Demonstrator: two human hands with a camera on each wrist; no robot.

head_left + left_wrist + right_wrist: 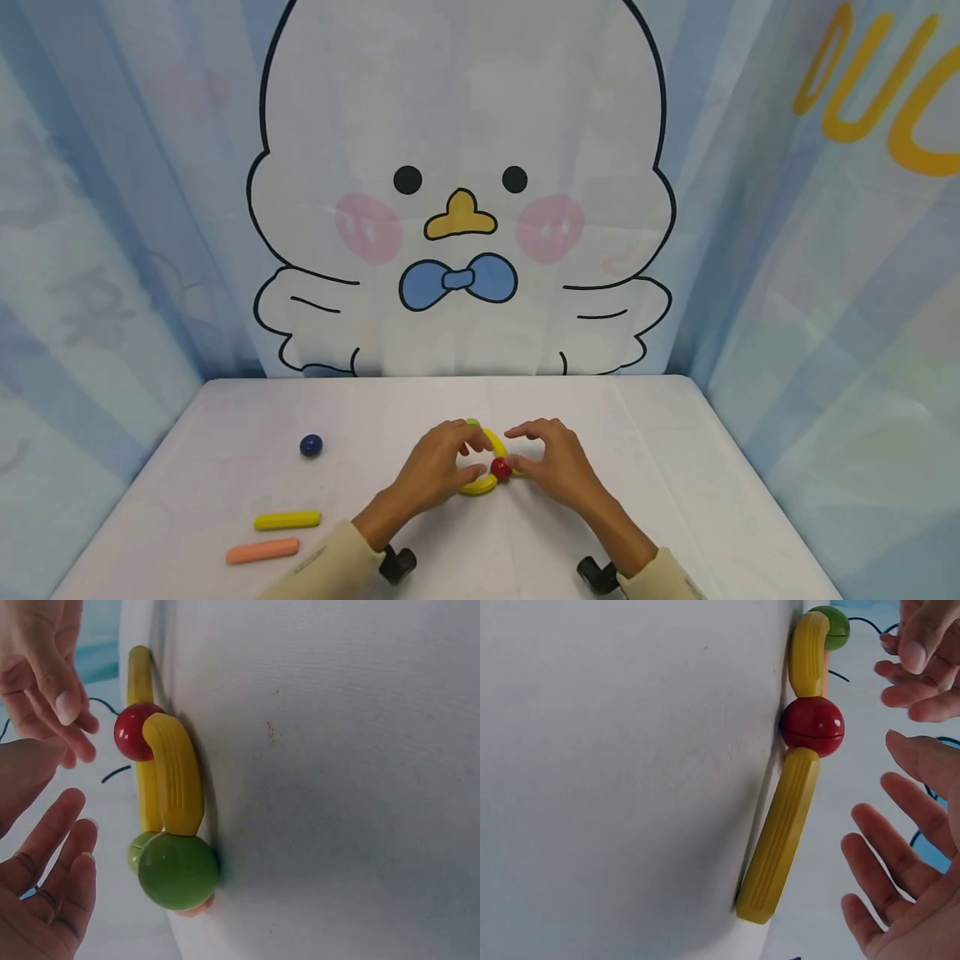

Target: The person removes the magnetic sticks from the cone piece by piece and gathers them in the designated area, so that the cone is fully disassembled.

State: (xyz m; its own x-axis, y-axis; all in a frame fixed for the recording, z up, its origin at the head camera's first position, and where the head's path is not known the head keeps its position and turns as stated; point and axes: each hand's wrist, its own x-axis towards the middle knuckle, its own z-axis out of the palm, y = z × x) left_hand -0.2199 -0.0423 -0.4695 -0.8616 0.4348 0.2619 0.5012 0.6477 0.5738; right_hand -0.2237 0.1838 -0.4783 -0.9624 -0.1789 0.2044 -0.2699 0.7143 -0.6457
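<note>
A red ball (501, 469) sits on the table between my two hands, joined to yellow toy sticks. One straight yellow stick (780, 836) runs from it on the right. A curved yellow stick (178, 776) links it to a green ball (178, 870); another green ball (136, 852) shows behind. My left hand (441, 458) hovers over the left part, fingers loosely bent and holding nothing, hiding some of it in the head view. Beside the red ball, my right hand (557, 465) is apart from the pieces, its fingers (889, 862) spread.
A dark blue ball (311, 446) lies on the left of the white table (675, 517). Nearer the front left are a loose yellow stick (287, 521) and an orange stick (262, 551). Printed curtains (465, 108) stand behind and at both sides.
</note>
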